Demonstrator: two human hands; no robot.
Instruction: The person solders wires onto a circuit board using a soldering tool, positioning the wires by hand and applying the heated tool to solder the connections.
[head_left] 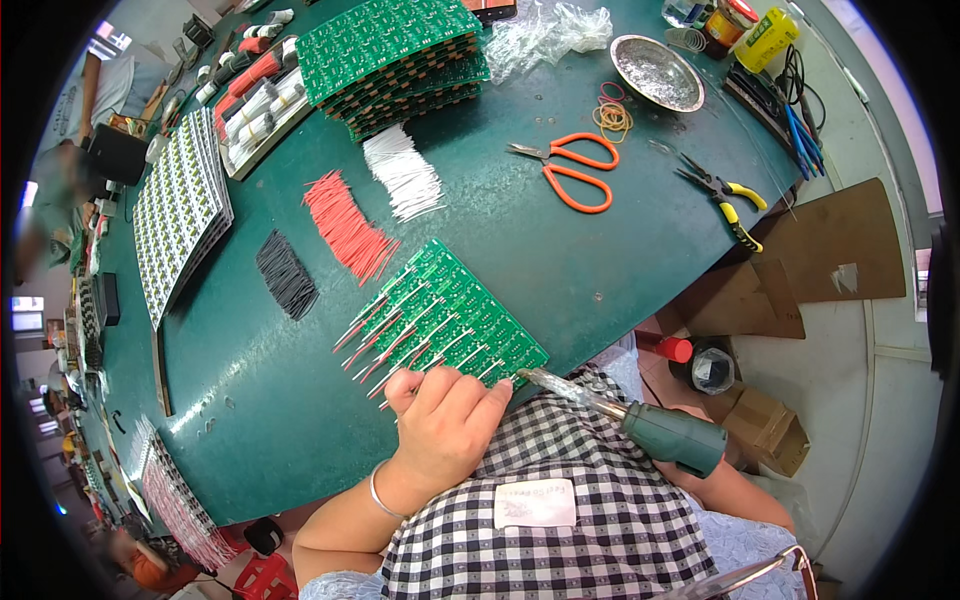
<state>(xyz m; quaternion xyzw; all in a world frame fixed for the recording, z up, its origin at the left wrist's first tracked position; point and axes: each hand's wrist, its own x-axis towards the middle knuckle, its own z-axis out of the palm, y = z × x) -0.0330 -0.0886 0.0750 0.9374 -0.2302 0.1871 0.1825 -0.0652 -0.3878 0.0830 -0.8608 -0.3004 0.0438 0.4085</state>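
Note:
At the table's near edge, a green circuit board panel (480,310) lies at a slant, with rows of red and white wires sticking out over its left side. My left hand (445,420) is closed over the board's near edge, fingers curled and thumb pressed in by the corner. What it pinches is hidden. My right hand (690,475), mostly covered, grips a soldering gun (670,437) with a dark green body. Its metal tip meets the board's near right corner beside my left thumb. Beyond the board lie piles of red wires (348,225), white wires (402,172) and black wires (286,275).
Stacked green boards (390,50) stand at the back. Orange-handled scissors (580,170), yellow-handled pliers (722,195), rubber bands (612,118) and a metal bowl (658,73) lie to the right. Sheets of small boards (180,210) and a wired stack (180,495) are left.

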